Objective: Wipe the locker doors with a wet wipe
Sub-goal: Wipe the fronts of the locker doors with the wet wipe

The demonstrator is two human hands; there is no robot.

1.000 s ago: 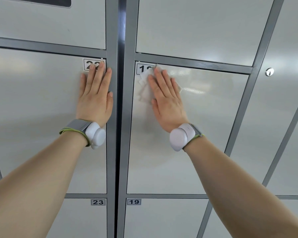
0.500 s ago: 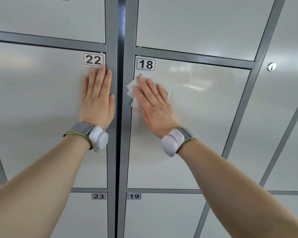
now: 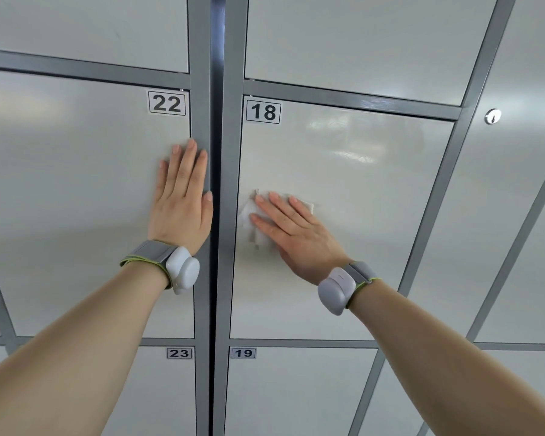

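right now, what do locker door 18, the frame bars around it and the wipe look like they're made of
Locker door 18: probably painted sheet metal, pale grey, semi-gloss; it shows soft, streaky light reflections.
Frame bars: darker grey metal, seemingly satin or brushed, with a dull sheen.
Wipe: thin white nonwoven or paper, creased and folded under the right hand.

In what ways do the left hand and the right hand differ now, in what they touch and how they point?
The left hand rests bare on door 22; the right hand presses a wet wipe onto door 18. The left hand's fingers point straight up, while the right hand's fingers slant up and to the left. Both hands lie flat with straight fingers.
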